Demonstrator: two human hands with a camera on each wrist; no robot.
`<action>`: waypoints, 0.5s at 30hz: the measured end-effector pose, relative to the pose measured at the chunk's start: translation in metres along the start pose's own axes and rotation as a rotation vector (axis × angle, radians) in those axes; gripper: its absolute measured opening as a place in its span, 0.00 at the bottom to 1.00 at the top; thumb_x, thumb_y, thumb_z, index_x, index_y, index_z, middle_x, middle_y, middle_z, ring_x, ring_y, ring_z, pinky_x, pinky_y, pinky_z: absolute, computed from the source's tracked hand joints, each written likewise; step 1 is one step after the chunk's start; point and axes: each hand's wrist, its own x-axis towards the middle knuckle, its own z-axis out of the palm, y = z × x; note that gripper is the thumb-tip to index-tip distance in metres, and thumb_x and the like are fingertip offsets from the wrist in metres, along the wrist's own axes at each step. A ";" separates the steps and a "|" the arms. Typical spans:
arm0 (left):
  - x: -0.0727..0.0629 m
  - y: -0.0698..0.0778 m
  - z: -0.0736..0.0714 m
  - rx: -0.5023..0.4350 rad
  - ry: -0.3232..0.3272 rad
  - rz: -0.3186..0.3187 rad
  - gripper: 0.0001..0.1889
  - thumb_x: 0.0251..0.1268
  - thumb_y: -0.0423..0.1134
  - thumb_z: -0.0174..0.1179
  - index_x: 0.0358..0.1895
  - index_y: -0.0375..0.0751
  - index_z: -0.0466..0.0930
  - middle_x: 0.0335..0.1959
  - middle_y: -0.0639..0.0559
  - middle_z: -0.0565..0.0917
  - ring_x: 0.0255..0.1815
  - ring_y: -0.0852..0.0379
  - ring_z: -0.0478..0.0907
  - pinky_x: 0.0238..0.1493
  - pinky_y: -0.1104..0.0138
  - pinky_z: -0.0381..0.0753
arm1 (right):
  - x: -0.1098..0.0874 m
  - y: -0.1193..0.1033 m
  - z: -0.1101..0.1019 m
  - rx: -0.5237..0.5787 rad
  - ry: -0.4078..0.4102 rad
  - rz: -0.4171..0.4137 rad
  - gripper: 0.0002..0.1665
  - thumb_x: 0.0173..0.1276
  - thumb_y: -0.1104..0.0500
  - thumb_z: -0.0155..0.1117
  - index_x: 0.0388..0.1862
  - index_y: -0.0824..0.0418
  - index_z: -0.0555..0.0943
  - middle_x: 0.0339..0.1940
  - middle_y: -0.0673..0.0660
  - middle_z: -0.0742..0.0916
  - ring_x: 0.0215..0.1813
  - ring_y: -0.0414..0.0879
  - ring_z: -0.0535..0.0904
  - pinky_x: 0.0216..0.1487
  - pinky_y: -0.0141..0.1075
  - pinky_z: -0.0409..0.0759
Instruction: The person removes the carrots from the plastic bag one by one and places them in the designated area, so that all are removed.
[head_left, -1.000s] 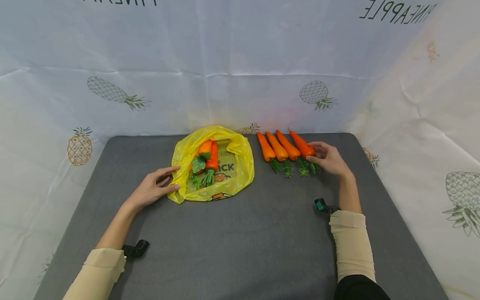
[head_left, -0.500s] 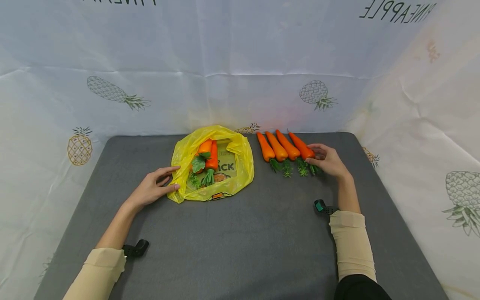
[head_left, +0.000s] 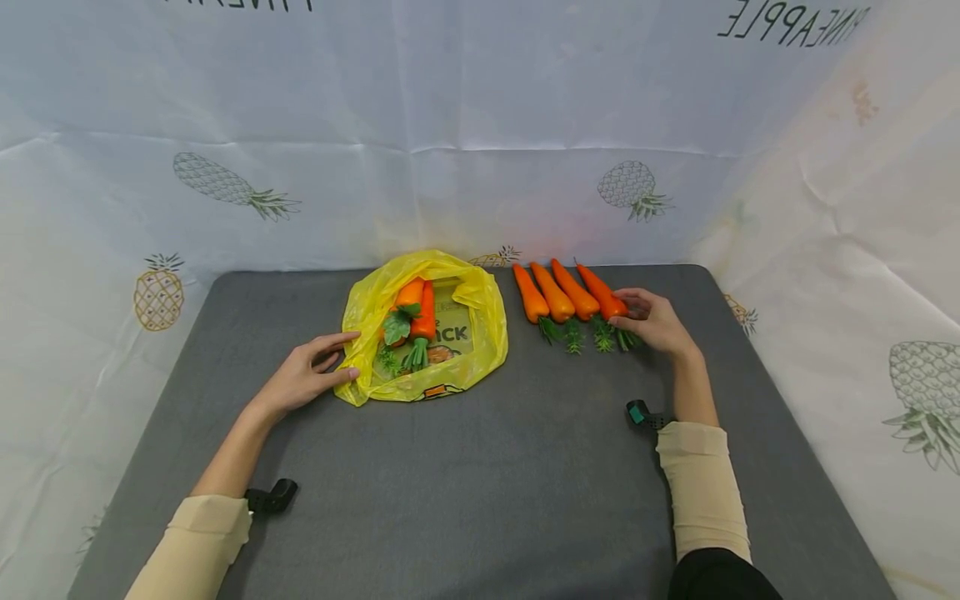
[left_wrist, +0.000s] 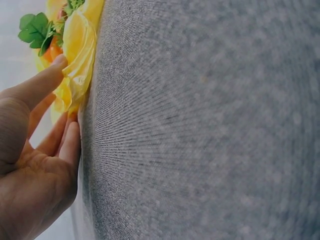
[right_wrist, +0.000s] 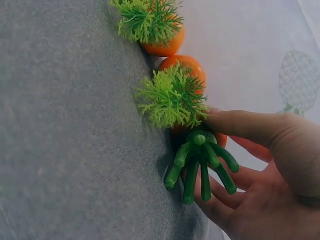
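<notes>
In the head view, my left hand (head_left: pixel 303 377) touches the left side of a crumpled yellow plastic bag (head_left: pixel 489 321). Its thumb and fingers are spread apart against the plastic, as the left wrist view also shows. Inside the bag's mouth lie orange carrots with green tops, among them a long carrot (head_left: pixel 425 312). On the right, a row of several carrots lies side by side, tips toward the back. My right hand (head_left: pixel 656 321) grips the rightmost carrot (head_left: pixel 596 287) near its top, thumb on one side and fingers on the other. Its thick green stems (right_wrist: pixel 200 160) fan out in the right wrist view.
A grey table (head_left: pixel 480 475) carries everything, its back edge close to a white pineapple-print curtain (head_left: pixel 480 200). The neighbouring carrot (head_left: pixel 575 292) lies directly beside the gripped one. Printed card or lettering (head_left: pixel 453 333) shows inside the bag.
My right hand has shifted slightly left along with the rightmost carrot, which lies closer to its neighbour. The left hand and bag stay as they were.
</notes>
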 end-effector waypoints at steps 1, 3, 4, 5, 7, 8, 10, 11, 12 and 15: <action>0.000 0.000 0.000 0.001 0.000 0.002 0.36 0.78 0.41 0.69 0.84 0.42 0.66 0.84 0.32 0.66 0.86 0.31 0.62 0.84 0.49 0.68 | 0.000 -0.001 0.000 0.003 -0.002 0.002 0.36 0.82 0.59 0.68 0.82 0.65 0.69 0.82 0.72 0.73 0.81 0.70 0.73 0.78 0.63 0.81; 0.000 -0.001 0.000 0.001 0.001 0.006 0.36 0.78 0.41 0.69 0.84 0.42 0.66 0.84 0.32 0.67 0.86 0.31 0.63 0.84 0.49 0.68 | 0.000 -0.002 0.001 0.009 -0.002 0.007 0.35 0.82 0.59 0.67 0.83 0.66 0.69 0.82 0.73 0.72 0.81 0.71 0.71 0.80 0.67 0.77; 0.000 -0.001 0.000 0.001 0.002 0.006 0.36 0.78 0.41 0.69 0.84 0.42 0.67 0.83 0.33 0.67 0.86 0.32 0.63 0.84 0.49 0.68 | 0.000 -0.003 0.001 0.007 -0.001 0.007 0.35 0.83 0.60 0.66 0.83 0.67 0.69 0.82 0.73 0.72 0.82 0.72 0.71 0.80 0.68 0.76; 0.000 -0.001 0.001 0.000 0.003 0.007 0.36 0.78 0.41 0.69 0.84 0.42 0.67 0.83 0.33 0.67 0.86 0.32 0.63 0.84 0.49 0.68 | 0.000 -0.005 0.001 0.005 0.002 0.007 0.35 0.83 0.60 0.65 0.83 0.67 0.68 0.82 0.74 0.72 0.82 0.72 0.71 0.80 0.68 0.75; 0.000 -0.002 0.001 -0.001 0.008 0.007 0.36 0.78 0.41 0.69 0.84 0.42 0.67 0.83 0.33 0.68 0.86 0.32 0.63 0.84 0.49 0.68 | 0.000 -0.007 0.001 -0.002 0.013 0.005 0.34 0.84 0.60 0.64 0.82 0.68 0.68 0.82 0.74 0.73 0.81 0.73 0.71 0.80 0.68 0.76; 0.000 -0.002 0.001 -0.002 0.009 0.006 0.36 0.78 0.41 0.70 0.84 0.42 0.67 0.83 0.33 0.68 0.86 0.32 0.63 0.84 0.49 0.68 | 0.000 -0.009 0.001 -0.005 0.019 0.003 0.34 0.84 0.61 0.64 0.82 0.69 0.68 0.82 0.75 0.73 0.80 0.73 0.72 0.80 0.67 0.76; 0.000 -0.001 0.001 -0.007 0.008 0.004 0.36 0.77 0.41 0.70 0.84 0.42 0.67 0.83 0.33 0.68 0.86 0.32 0.63 0.84 0.49 0.68 | 0.000 -0.012 0.001 -0.011 0.035 -0.004 0.33 0.84 0.62 0.63 0.82 0.70 0.68 0.81 0.75 0.74 0.80 0.73 0.73 0.79 0.66 0.77; 0.000 -0.001 0.001 -0.008 0.008 0.004 0.36 0.77 0.41 0.70 0.84 0.42 0.67 0.83 0.33 0.68 0.86 0.32 0.63 0.84 0.48 0.68 | 0.000 -0.014 0.001 -0.013 0.042 -0.008 0.33 0.84 0.62 0.63 0.81 0.70 0.69 0.81 0.75 0.74 0.79 0.73 0.73 0.79 0.65 0.77; 0.000 -0.001 0.001 -0.008 0.007 0.004 0.36 0.78 0.41 0.70 0.84 0.42 0.67 0.83 0.33 0.68 0.86 0.32 0.63 0.85 0.48 0.68 | 0.000 -0.015 0.001 -0.016 0.049 -0.013 0.33 0.84 0.62 0.63 0.81 0.71 0.69 0.81 0.75 0.75 0.79 0.72 0.74 0.79 0.65 0.77; 0.000 -0.002 0.001 -0.010 0.002 0.004 0.37 0.78 0.41 0.69 0.84 0.41 0.67 0.84 0.32 0.67 0.86 0.31 0.62 0.85 0.47 0.67 | 0.000 -0.019 0.001 -0.011 0.064 -0.031 0.33 0.83 0.62 0.65 0.81 0.71 0.69 0.80 0.74 0.75 0.80 0.72 0.74 0.80 0.66 0.76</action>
